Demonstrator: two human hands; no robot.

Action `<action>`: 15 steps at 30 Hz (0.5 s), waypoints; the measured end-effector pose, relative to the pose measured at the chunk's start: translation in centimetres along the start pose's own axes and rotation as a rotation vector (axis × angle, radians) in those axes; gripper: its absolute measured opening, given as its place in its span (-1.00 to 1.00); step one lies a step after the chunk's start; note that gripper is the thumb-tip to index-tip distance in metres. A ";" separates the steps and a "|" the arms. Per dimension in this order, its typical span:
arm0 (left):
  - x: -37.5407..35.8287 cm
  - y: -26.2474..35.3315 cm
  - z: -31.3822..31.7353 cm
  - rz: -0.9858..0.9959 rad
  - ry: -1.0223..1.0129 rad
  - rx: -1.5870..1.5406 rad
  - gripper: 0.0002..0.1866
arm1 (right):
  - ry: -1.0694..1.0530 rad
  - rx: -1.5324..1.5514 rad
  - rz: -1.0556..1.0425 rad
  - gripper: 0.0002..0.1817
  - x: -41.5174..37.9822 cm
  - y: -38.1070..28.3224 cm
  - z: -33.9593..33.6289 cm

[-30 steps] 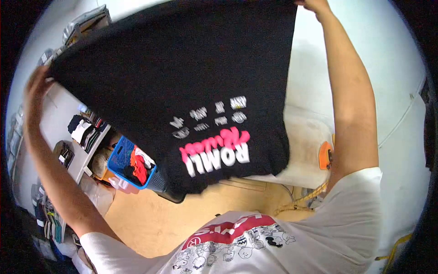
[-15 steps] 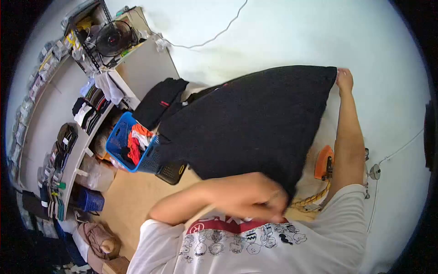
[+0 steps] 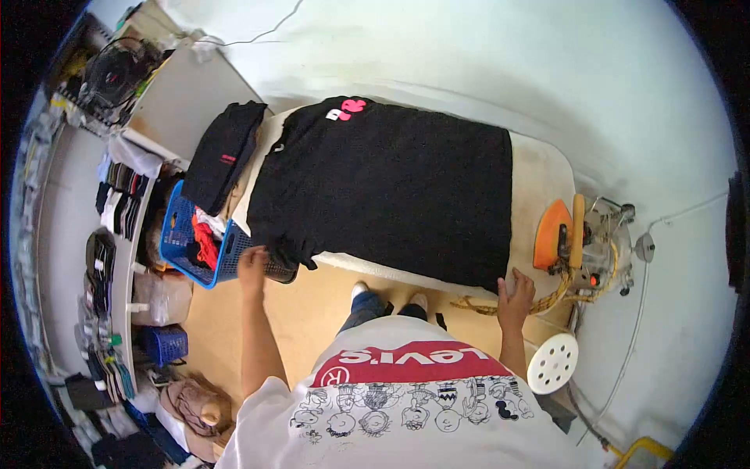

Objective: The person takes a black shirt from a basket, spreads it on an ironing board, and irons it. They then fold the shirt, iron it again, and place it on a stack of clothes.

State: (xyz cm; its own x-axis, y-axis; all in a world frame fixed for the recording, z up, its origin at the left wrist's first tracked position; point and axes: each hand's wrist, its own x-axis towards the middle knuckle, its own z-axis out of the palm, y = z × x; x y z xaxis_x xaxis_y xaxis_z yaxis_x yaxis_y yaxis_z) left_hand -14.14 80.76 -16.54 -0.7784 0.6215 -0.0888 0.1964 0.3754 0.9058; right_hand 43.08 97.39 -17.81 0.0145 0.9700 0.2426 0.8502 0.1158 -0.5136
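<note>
Black shirt (image 3: 391,187), spread across the pale padded board (image 3: 544,168) at the centre of the frame; a pink and white print shows at its upper left corner. The left hand (image 3: 251,270) is beside the shirt's lower left end; whether its bent fingers grip the cloth cannot be told. The right hand (image 3: 516,301), at the shirt's lower right corner, has its fingers parted in a wide, loose grip. Right of the shirt, an orange iron (image 3: 551,234) rests on the board. At left, a folded dark garment (image 3: 224,160) lies above a blue basket (image 3: 175,248) holding red and white cloth (image 3: 205,242).
</note>
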 end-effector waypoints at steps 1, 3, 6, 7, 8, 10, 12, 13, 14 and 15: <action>2.1 -1.7 -1.6 -0.005 0.079 -0.034 -0.80 | -0.001 -0.013 0.020 -0.56 -0.1 -0.5 -0.1; 5.0 -3.1 -2.5 -0.015 0.146 -0.072 -0.81 | -0.030 -0.076 0.064 -0.57 0.9 -1.8 -0.2; 9.2 -3.1 -2.2 0.180 0.268 0.360 -0.71 | -0.216 -0.223 0.105 -0.63 2.3 -1.7 1.4; 10.0 -2.8 -1.6 0.168 0.211 0.538 -0.65 | -0.208 -0.229 0.105 -0.63 2.4 -1.5 1.8; 11.0 -2.6 -1.0 0.155 0.154 0.712 -0.59 | -0.239 -0.069 0.216 -0.65 2.2 -1.1 1.9; 11.1 -2.1 -0.7 0.213 0.136 0.817 -0.55 | -0.257 0.085 0.309 -0.66 1.8 -0.5 2.2; 12.5 -3.6 -1.7 0.107 -0.009 0.620 -0.60 | -0.158 0.680 0.573 -0.61 0.9 -0.6 2.6; 12.7 -3.2 -2.0 0.109 -0.014 0.610 -0.60 | -0.150 0.673 0.569 -0.61 1.8 -3.0 1.6; 12.7 -2.6 -2.6 -0.038 -0.129 0.261 -0.67 | -0.187 0.735 0.716 -0.54 2.4 -5.5 0.0; 13.0 -0.9 -2.9 -0.181 -0.242 -0.089 -0.73 | -0.223 0.799 0.861 -0.47 3.4 -7.7 -0.8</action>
State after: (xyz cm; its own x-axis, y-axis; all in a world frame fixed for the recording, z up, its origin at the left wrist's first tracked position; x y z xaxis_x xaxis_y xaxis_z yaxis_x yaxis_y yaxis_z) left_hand -26.11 86.52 -17.32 -0.6293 0.6997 -0.3383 0.0062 0.4397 0.8981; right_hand 37.00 99.63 -12.39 0.2601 0.8009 -0.5394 0.0368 -0.5665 -0.8233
